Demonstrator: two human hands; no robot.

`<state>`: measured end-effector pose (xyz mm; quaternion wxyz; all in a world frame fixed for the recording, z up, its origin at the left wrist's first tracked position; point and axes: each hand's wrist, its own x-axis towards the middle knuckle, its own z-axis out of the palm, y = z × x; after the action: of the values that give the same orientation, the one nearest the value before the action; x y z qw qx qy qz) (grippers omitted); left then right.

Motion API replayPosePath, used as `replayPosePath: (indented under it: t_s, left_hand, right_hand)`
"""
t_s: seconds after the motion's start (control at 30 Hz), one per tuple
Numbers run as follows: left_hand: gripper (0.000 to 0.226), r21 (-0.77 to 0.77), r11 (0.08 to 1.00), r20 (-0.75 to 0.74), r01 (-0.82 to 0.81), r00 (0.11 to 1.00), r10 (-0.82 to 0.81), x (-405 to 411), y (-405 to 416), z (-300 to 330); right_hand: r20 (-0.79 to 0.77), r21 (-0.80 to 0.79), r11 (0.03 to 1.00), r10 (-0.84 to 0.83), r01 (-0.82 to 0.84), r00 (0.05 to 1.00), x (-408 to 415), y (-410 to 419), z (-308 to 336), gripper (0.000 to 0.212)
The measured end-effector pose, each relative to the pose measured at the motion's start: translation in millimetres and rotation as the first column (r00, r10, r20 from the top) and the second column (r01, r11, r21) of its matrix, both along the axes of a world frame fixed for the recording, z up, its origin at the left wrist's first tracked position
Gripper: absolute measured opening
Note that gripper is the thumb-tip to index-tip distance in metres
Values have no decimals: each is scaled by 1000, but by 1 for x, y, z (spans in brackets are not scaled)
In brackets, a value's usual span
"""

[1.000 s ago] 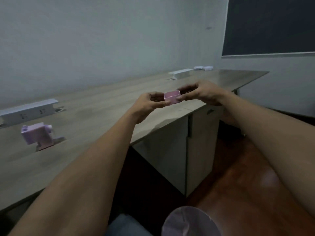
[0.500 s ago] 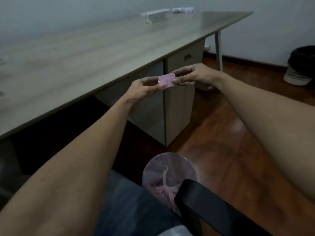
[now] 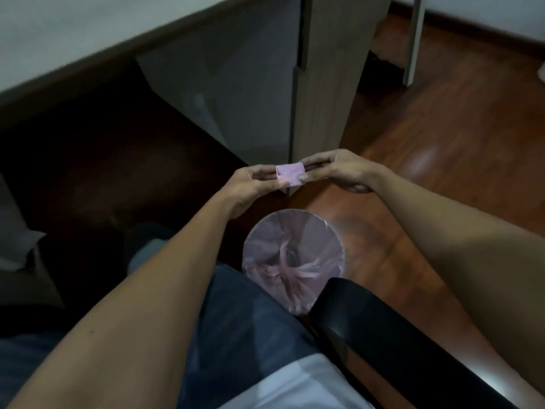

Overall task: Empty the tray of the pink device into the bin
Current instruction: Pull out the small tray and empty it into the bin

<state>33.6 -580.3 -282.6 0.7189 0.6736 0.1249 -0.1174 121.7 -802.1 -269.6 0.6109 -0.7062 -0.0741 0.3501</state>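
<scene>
The tray (image 3: 290, 177) is pinched upright between the left hand (image 3: 250, 187) and right hand (image 3: 339, 169), beyond the bin (image 3: 293, 261), not yet tipped.

A small pink tray (image 3: 290, 177), pinched at both ends, sits above the pink-lined round bin (image 3: 293, 262).

No legible text, label, brand, number or sign appears on any surface in the head view.
</scene>
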Motion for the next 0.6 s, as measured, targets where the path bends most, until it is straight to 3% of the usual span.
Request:
replayPosePath:
  t_s: [0.2,0.47,0.6]
  left_hand:
    - [52,26,994,-271,105,958,-94,-13,-11,-42]
    - [38,15,986,-485,168,863,-140,-15,-36,-73]
    - [36,24,985,-524,174,841,-135,-14,-43,-76]
  right_hand:
    - [-202,-95,994,26,-46,979,-26,-18,-64,55]
    - [-461,-51,999,-35,13,887,-49,-39,-101,36]
    - [-428,-59,998,-16,-11,903,-46,-48,-116,39]
